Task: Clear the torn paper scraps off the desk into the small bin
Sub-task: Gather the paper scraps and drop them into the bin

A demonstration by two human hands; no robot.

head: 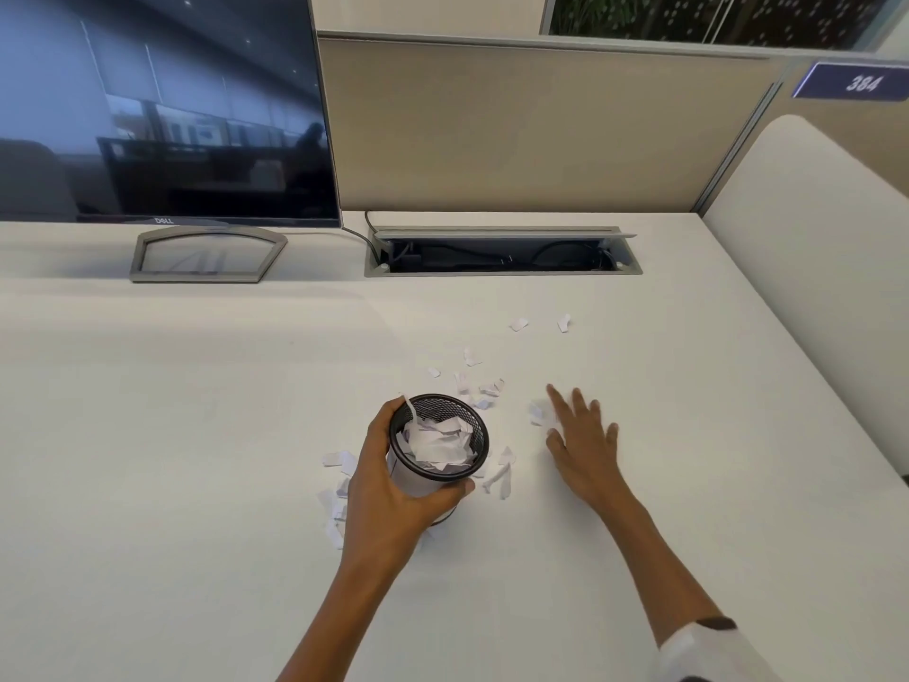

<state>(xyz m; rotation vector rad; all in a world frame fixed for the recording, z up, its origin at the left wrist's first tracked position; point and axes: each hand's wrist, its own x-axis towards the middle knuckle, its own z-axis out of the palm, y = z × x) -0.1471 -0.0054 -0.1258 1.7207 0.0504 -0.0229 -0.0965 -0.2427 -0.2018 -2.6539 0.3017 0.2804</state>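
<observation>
Upright, bin (439, 447) gripped by left hand (388, 494)

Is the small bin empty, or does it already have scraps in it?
Partly filled. White paper scraps are piled inside the black mesh bin, up near its rim. The left hand wraps around its side.

White desk (196, 435), dark monitor (157, 105), beige cubicle partition (531, 130) behind.

Scraps (479, 386) around part-filled mesh bin (442, 452)
</observation>
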